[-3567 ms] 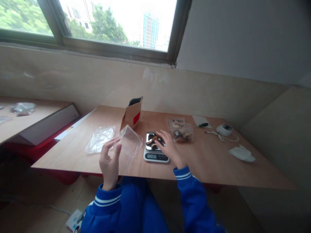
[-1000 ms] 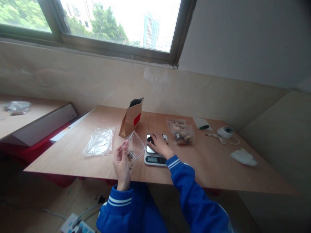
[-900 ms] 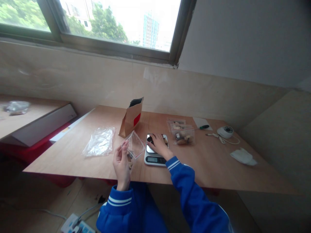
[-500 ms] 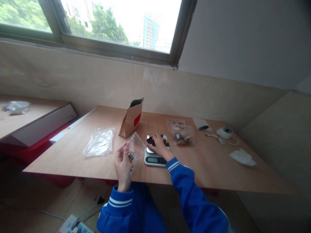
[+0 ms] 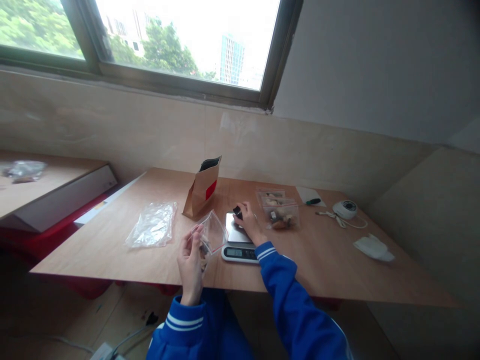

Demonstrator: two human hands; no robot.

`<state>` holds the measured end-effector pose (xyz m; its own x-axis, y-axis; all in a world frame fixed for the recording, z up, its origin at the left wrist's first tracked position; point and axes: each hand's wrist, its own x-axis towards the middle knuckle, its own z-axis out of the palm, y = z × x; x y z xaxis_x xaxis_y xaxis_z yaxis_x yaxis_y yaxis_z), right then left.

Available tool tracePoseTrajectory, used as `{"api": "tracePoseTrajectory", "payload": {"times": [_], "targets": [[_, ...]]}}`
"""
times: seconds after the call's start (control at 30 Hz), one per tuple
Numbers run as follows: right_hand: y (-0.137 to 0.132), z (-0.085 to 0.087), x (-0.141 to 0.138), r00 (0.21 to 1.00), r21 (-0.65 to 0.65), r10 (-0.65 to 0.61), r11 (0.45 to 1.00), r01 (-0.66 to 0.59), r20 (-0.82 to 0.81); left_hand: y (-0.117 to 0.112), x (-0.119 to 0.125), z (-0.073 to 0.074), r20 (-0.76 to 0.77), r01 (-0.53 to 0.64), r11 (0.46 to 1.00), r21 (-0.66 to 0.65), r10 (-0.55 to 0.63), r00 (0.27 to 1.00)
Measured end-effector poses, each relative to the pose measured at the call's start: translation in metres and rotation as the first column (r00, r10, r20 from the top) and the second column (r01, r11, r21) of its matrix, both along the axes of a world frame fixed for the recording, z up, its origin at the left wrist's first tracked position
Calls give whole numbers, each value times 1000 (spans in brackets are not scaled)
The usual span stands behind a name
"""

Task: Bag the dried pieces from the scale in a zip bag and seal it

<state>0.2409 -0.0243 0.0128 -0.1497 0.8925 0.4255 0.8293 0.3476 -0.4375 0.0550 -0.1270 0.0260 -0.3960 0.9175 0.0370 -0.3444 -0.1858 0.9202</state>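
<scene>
My left hand (image 5: pixel 190 252) grips a clear zip bag (image 5: pixel 214 234) by its edge, with some dark and pale pieces low inside it. Beside the bag stands a white kitchen scale (image 5: pixel 240 253) with a metal plate and a small display. Over that plate, my right hand (image 5: pixel 247 220) is closed on dark, thin pieces (image 5: pixel 237 212) whose kind I cannot make out. The fingers hide part of them. A brown paper pouch (image 5: pixel 200 190) with a red label stands upright with its top open, behind the zip bag.
Several filled zip bags (image 5: pixel 281 212) lie right of the scale. Farther right are a green-and-black handled tool (image 5: pixel 313 201) on paper, a white camera (image 5: pixel 345 209) with its cable and a crumpled white item (image 5: pixel 374 247). Flat clear bags (image 5: pixel 153 225) lie at left.
My right hand has gathered the dark pieces that were spread on the scale's plate and now holds them together just above it. My left hand still holds the zip bag.
</scene>
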Motion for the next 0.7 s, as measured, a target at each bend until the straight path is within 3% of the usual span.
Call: {"api": "tracePoseTrajectory", "payload": {"times": [0.17,0.3,0.4,0.47,0.57,0.63,0.7], "targets": [[-5,18,-2,946,109,-33,991,72,-321,3,1,-3,40,16,1000,-8,-16,999],[-15,46,-22,774,118,-43,982,150,-632,4,3,-5,49,53,998,-43,-51,997],[-25,60,-43,564,0,-8,1000,14,-826,4,6,-3,29,45,998,-42,-43,999],[-34,65,-56,509,-61,2,992,-108,-861,4,9,1,-2,31,999,-24,-31,1000],[-51,70,-65,647,-92,70,973,-214,-759,3,14,7,-33,7,1000,1,-7,999],[-60,74,-65,780,-89,177,954,-285,-600,2,17,10,-26,-19,1000,13,19,999],[-67,77,-62,850,-125,280,921,-369,-447,1,19,10,2,-31,1000,7,31,1000]]}}
